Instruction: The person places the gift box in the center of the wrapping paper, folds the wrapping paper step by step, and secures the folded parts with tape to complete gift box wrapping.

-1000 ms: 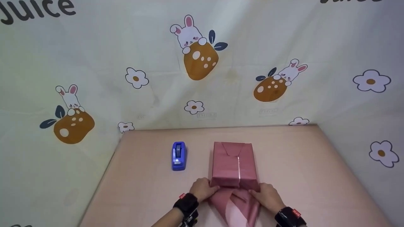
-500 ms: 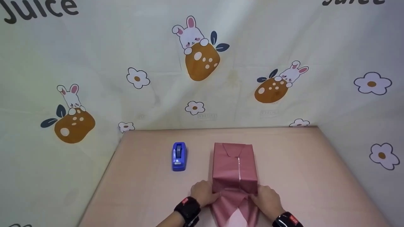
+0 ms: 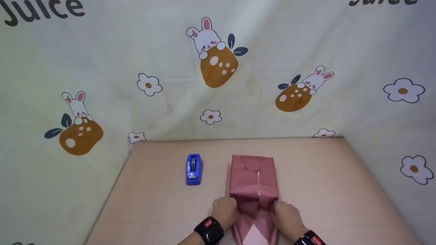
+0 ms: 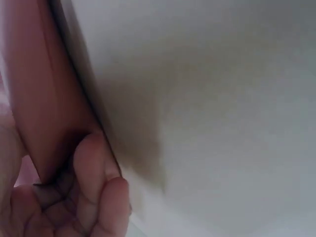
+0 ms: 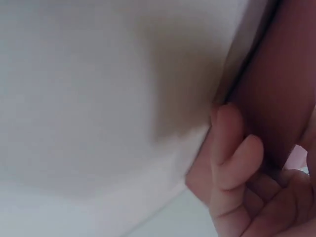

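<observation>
A box wrapped in dark pink paper point(image 3: 252, 180) lies on the table, a shiny strip running down its top. From its near end a loose flap of wrapping paper point(image 3: 243, 234) extends toward me, folded inward at both sides with a pale inner side showing. My left hand point(image 3: 224, 211) grips the flap's left edge at the box's near corner. Opposite it, my right hand point(image 3: 289, 217) holds the right edge. Curled fingers point(image 4: 94, 168) meet the paper in the left wrist view. In the right wrist view, bent fingers point(image 5: 229, 143) lie against the paper; the thumbs are mostly hidden.
A blue tape dispenser point(image 3: 193, 169) stands on the table left of the box. The pinkish tabletop point(image 3: 156, 197) ends at a pale curtain point(image 3: 170, 119) printed with rabbits and flowers, which also rises along both sides.
Both hands have shifted slightly toward me, the left also to the right. The flap's sides have been drawn inward and its pale inner part has changed to a pointed shape.
</observation>
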Available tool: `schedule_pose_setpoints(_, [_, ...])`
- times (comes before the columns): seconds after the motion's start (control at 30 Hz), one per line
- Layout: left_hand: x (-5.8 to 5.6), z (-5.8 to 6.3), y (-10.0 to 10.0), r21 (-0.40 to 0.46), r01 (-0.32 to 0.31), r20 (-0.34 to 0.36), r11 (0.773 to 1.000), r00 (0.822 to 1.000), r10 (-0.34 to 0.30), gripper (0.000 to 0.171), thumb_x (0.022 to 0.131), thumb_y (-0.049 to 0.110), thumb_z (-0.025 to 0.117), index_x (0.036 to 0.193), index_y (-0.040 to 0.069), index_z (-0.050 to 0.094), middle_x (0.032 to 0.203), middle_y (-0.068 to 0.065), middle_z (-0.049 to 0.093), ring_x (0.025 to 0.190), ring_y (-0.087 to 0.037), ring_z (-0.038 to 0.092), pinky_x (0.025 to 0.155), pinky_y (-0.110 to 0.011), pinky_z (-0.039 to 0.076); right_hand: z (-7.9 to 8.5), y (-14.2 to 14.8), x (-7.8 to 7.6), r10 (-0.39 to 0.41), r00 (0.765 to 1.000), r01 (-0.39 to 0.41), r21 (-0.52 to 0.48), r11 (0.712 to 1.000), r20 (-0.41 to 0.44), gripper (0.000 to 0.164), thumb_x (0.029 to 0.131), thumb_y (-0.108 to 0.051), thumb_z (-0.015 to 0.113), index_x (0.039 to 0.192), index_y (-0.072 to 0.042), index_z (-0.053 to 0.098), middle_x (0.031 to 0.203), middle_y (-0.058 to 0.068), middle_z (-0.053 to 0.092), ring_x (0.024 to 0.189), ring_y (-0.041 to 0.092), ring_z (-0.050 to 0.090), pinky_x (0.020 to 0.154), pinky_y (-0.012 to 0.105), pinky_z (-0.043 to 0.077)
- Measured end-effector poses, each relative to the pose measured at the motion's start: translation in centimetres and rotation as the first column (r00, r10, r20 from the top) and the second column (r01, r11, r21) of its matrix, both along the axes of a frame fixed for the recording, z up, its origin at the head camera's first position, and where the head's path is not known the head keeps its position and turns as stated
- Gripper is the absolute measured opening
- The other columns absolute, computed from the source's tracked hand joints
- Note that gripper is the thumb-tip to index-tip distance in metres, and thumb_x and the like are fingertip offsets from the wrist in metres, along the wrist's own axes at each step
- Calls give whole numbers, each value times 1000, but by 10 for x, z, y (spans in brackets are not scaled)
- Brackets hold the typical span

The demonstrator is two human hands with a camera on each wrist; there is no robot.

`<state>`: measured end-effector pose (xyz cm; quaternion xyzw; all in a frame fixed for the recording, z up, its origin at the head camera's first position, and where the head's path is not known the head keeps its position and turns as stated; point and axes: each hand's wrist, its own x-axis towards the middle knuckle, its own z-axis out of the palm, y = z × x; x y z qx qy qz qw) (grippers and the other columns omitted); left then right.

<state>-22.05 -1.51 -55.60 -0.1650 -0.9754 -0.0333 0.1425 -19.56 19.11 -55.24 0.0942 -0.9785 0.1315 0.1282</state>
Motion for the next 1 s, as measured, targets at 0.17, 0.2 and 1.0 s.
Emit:
schedule_pose_setpoints(0.17, [8,-2,0,35,18,1,999,1000,-18,18,63,15,72,71,9,57,60,-4,58,54,-23,58,44,-35,43,2,-6,4,16,1000,-16,18,1000,-26,15,68,-3,67,69,-7,52,62,10,59,56,30,61,47,41,47])
schedule_pose_setpoints(0.2, [10,-2,0,56,24,-8,998,1000,-24,21,63,15,72,73,9,55,60,-4,58,53,-24,58,43,-35,43,2,-6,5,16,999,-16,19,1000,-30,15,68,-3,66,70,-7,52,62,10,59,56,29,61,47,41,47])
schedule_pose_setpoints(1.0, [19,-6,14,-390,393,-130,833,872,-473,9,73,27,69,81,25,70,81,9,59,72,-7,54,71,-22,42,-5,-2,12,73,977,-60,67,996,-199,28,68,-6,73,79,-7,47,68,5,54,59,22,58,46,33,47])
